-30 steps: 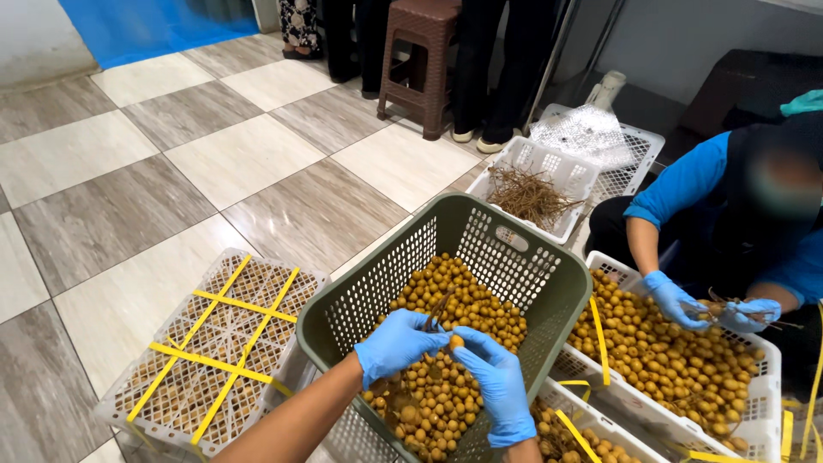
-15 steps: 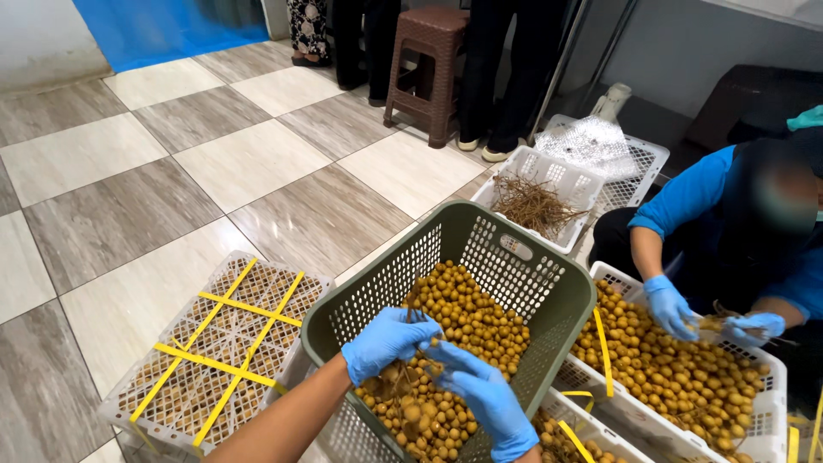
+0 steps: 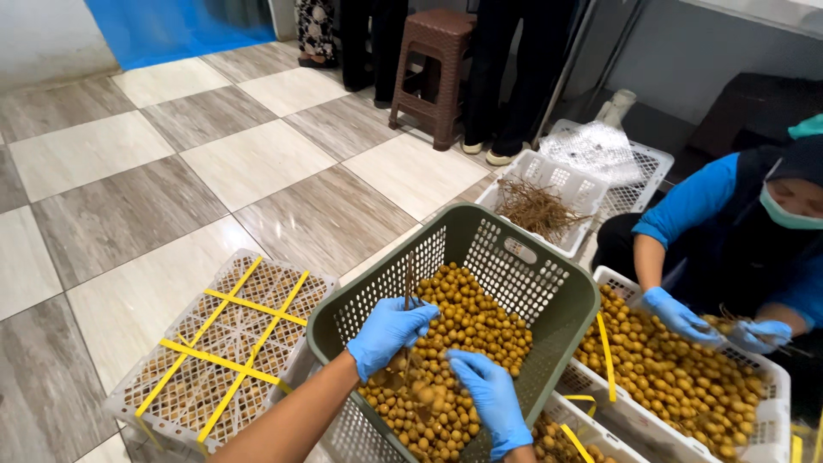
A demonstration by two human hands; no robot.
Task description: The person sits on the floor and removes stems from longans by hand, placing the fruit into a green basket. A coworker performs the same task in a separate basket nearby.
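The left hand (image 3: 390, 333), in a blue glove, is clamped on a thin brown twig (image 3: 409, 287). The twig's long axis is near vertical; its free end points up along the near wall of the green basket (image 3: 523, 266). The right hand (image 3: 491, 399), gloved and loosely curled, rests on the small yellow-brown fruit (image 3: 476, 317) just right of the grip; whether it holds anything cannot be determined. A strapped white crate (image 3: 219, 343) lies left of the grip. A co-worker's gloved hand (image 3: 677, 313) works a second fruit crate (image 3: 686, 377) to the right.
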